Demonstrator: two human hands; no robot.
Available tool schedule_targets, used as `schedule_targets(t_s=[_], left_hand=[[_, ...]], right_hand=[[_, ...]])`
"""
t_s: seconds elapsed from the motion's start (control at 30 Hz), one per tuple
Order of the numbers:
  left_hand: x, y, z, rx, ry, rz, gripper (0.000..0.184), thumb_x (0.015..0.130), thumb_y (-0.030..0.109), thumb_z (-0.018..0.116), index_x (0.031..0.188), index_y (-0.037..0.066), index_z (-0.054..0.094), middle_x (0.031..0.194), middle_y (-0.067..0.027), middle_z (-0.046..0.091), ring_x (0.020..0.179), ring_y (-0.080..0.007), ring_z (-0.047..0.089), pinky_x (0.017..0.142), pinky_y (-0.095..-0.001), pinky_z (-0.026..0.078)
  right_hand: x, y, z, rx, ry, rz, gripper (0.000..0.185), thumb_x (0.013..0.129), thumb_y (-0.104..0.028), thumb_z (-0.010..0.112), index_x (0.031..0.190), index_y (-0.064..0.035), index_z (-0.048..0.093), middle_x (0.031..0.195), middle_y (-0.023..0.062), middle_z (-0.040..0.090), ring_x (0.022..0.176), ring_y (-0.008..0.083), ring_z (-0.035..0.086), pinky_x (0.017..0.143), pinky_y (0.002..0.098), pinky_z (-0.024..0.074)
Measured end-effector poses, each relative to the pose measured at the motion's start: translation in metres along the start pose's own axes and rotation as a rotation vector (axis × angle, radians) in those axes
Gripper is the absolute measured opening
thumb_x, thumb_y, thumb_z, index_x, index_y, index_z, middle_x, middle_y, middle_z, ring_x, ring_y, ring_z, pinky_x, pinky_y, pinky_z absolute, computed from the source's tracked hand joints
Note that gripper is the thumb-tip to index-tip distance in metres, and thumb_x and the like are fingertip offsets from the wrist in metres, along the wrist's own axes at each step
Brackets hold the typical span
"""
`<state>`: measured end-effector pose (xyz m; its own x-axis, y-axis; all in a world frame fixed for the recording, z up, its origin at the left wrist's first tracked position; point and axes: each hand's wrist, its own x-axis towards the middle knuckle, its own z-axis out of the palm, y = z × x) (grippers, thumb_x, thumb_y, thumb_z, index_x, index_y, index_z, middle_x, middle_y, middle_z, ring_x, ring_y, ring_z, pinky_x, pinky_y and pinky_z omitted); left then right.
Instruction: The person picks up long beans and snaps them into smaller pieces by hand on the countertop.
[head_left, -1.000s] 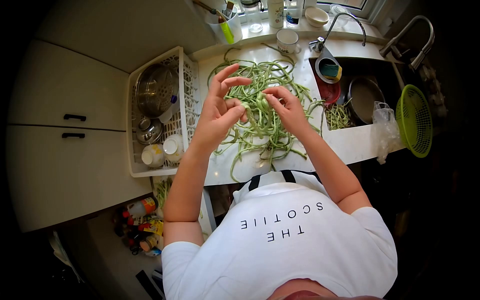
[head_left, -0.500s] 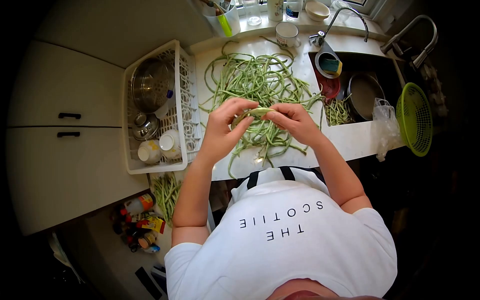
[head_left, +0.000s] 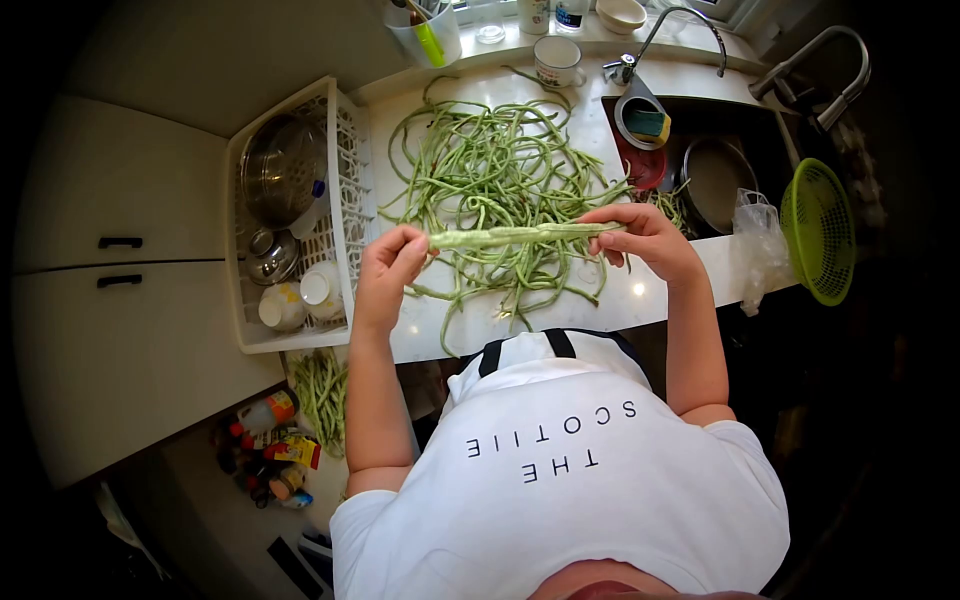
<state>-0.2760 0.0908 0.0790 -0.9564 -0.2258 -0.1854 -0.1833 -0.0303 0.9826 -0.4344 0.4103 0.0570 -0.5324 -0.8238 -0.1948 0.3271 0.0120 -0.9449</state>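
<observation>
A pale green long bean (head_left: pixel 510 236) is stretched level between my two hands, above the counter. My left hand (head_left: pixel 393 262) pinches its left end between thumb and fingers. At the other end my right hand (head_left: pixel 645 240) grips it, closed around the tip. Beneath and behind it spreads a tangled heap of long green beans (head_left: pixel 490 160) on the white counter. Shorter bean pieces (head_left: pixel 666 208) lie at the near left corner of the sink, partly behind my right hand.
To the left stands a white dish rack (head_left: pixel 340 200) with pots and cups. A sink (head_left: pixel 780 140) with a faucet (head_left: pixel 690 12) is at the right, beside a plastic bag (head_left: pixel 757 245) and a green colander (head_left: pixel 820 230). A mug (head_left: pixel 557 62) stands behind the heap. More beans (head_left: pixel 321 400) lie lower left.
My hands have moved apart, left hand leftward and right hand rightward. The bean, bent between them before, is now drawn out straight. The whole view has shifted slightly.
</observation>
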Motion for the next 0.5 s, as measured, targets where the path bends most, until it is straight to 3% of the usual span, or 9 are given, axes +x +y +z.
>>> schedule_targets(t_s=[0.07,0.13,0.23,0.33,0.43,0.5], left_hand=[[-0.004,-0.003,0.004,0.051,-0.053,-0.020,0.024,0.097,0.024,0.057,0.091,0.003,0.066,0.068,0.0037,0.054,0.061,-0.0030,0.044,0.055,-0.0201,0.034],[-0.003,-0.004,0.014,0.103,-0.109,-0.037,0.025,0.098,0.024,0.057,0.093,0.002,0.066,0.069,0.0021,0.057,0.062,-0.0039,0.047,0.057,-0.0204,0.037],[-0.002,-0.005,0.042,0.285,-0.257,-0.124,0.028,0.099,0.022,0.051,0.110,-0.001,0.063,0.086,-0.0036,0.065,0.078,-0.0116,0.060,0.071,-0.0263,0.048],[-0.004,-0.017,0.069,0.196,-0.427,-0.032,0.031,0.100,0.026,0.051,0.115,0.001,0.062,0.087,-0.0029,0.066,0.080,-0.0134,0.060,0.074,-0.0295,0.049],[-0.002,-0.019,0.081,0.182,-0.536,0.060,0.029,0.102,0.023,0.047,0.115,0.001,0.062,0.087,-0.0043,0.065,0.079,-0.0135,0.060,0.075,-0.0298,0.048],[-0.002,-0.018,0.084,0.193,-0.493,0.073,0.029,0.103,0.021,0.044,0.114,0.001,0.063,0.084,-0.0050,0.064,0.079,-0.0136,0.059,0.074,-0.0288,0.048]], right_hand=[[-0.005,-0.002,0.001,0.058,0.073,-0.044,0.027,0.089,-0.008,0.069,0.114,0.0032,0.067,0.086,0.0081,0.071,0.072,0.0094,0.064,0.062,0.0232,0.0512],[-0.007,-0.007,0.012,0.032,0.090,-0.042,0.026,0.088,-0.006,0.069,0.112,0.0036,0.067,0.086,0.0084,0.070,0.071,0.0095,0.064,0.062,0.0233,0.0514],[-0.003,-0.015,0.030,-0.024,0.078,-0.042,0.018,0.086,-0.004,0.071,0.104,0.0020,0.070,0.084,0.0064,0.070,0.072,0.0090,0.064,0.063,0.0227,0.0512],[0.009,-0.010,0.049,-0.313,0.047,-0.320,0.012,0.086,-0.003,0.071,0.098,-0.0011,0.070,0.079,0.0021,0.067,0.070,0.0081,0.059,0.058,0.0235,0.0448],[0.014,-0.015,0.062,-0.466,0.124,-0.455,0.012,0.084,-0.001,0.070,0.097,-0.0018,0.071,0.077,0.0038,0.065,0.068,0.0116,0.059,0.057,0.0267,0.0431],[0.014,-0.019,0.068,-0.522,0.176,-0.518,0.013,0.083,0.001,0.069,0.095,-0.0023,0.071,0.076,0.0056,0.064,0.067,0.0147,0.058,0.057,0.0277,0.0425]])
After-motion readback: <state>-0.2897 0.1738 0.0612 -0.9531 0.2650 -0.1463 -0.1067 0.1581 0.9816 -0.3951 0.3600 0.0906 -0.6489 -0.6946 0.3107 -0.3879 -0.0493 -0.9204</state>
